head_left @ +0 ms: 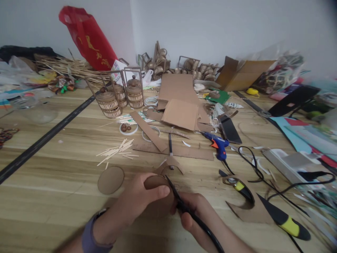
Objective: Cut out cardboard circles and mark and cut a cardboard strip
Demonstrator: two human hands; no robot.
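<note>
My left hand [143, 193] grips a round-edged piece of brown cardboard [160, 203], its thumb pressed on the face. My right hand [195, 214] is closed around black-handled scissors [184, 207], whose blades lie along the right edge of the cardboard. Left of my hands, a cut cardboard disc [111, 180] rests flat on the wooden table. A curved cardboard offcut [171, 164] lies just beyond my fingers. To the right, another curved cardboard scrap [252, 211] lies over a black and yellow tool [289, 225].
Thin wooden sticks [116, 151] lie scattered at left. Small basket-like lanterns [107, 103] stand behind them. A blue glue gun [218, 144] with a cord, a dark phone [230, 129] and cardboard sheets [180, 114] lie farther back. A red bag [86, 38] leans against the wall.
</note>
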